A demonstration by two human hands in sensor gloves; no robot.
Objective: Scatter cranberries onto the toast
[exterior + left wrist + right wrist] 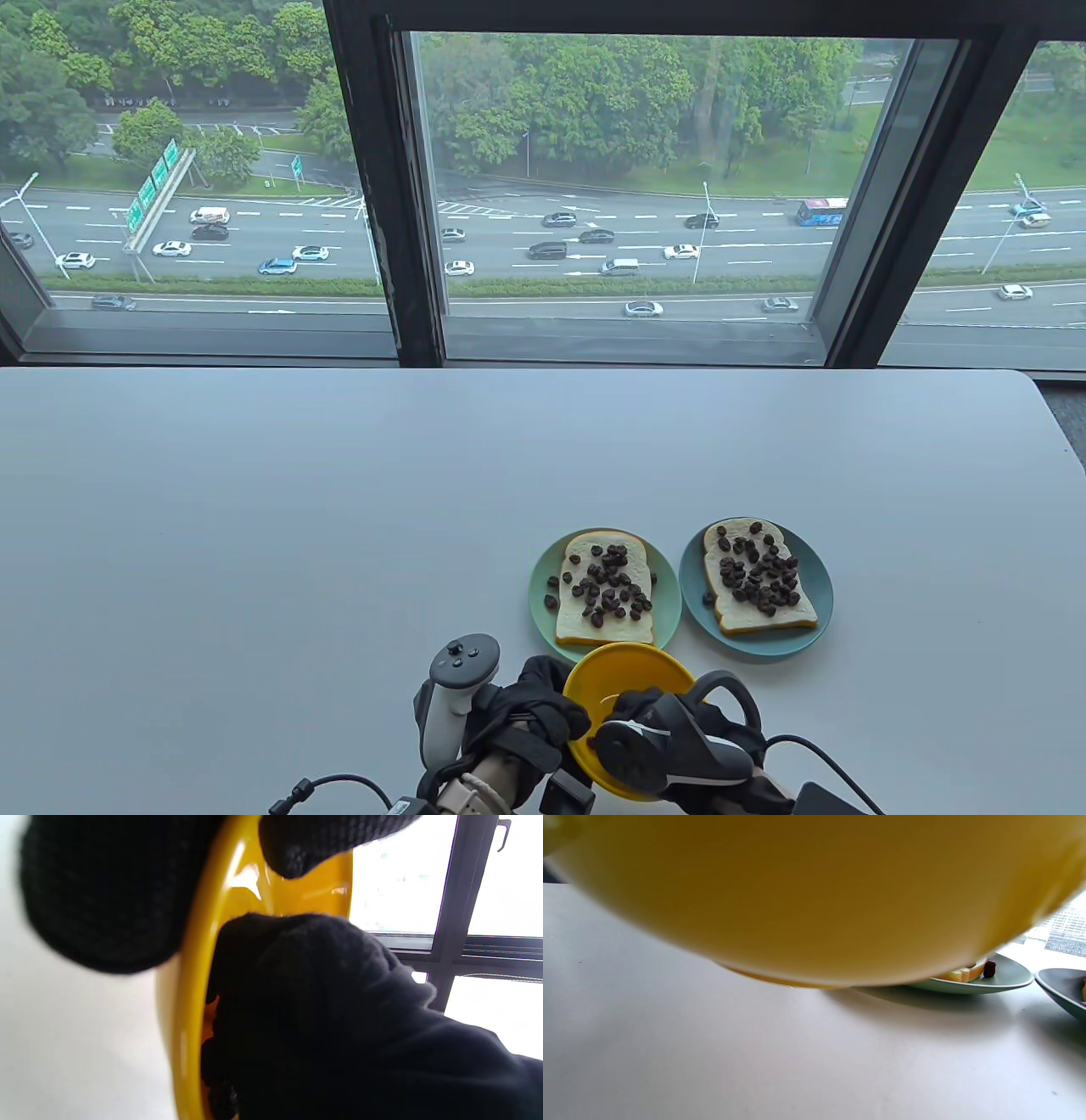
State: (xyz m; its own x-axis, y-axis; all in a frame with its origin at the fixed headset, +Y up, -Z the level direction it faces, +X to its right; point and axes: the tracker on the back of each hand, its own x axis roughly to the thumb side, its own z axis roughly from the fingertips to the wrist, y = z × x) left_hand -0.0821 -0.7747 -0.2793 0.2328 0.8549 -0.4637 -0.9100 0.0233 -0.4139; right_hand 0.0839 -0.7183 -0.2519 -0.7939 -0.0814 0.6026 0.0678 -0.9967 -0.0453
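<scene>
Two slices of toast topped with dark cranberries lie on plates: one toast [606,594] on a green plate [543,615], the other toast [758,581] on a blue plate [819,594]. A yellow bowl [624,675] is held tilted just in front of the green plate. My left hand [551,696] grips the bowl's left rim; in the left wrist view its fingers [106,895] wrap the yellow rim [186,1018]. My right hand [636,713] reaches into the bowl, its fingertips hidden. The right wrist view shows only the bowl's underside [814,895].
The white table [254,552] stretches left and back to a large window. In the right wrist view the green plate [1007,978] carries a stray cranberry [989,969], and the blue plate's edge [1062,993] is beside it. Cables trail from my wrists at the front edge.
</scene>
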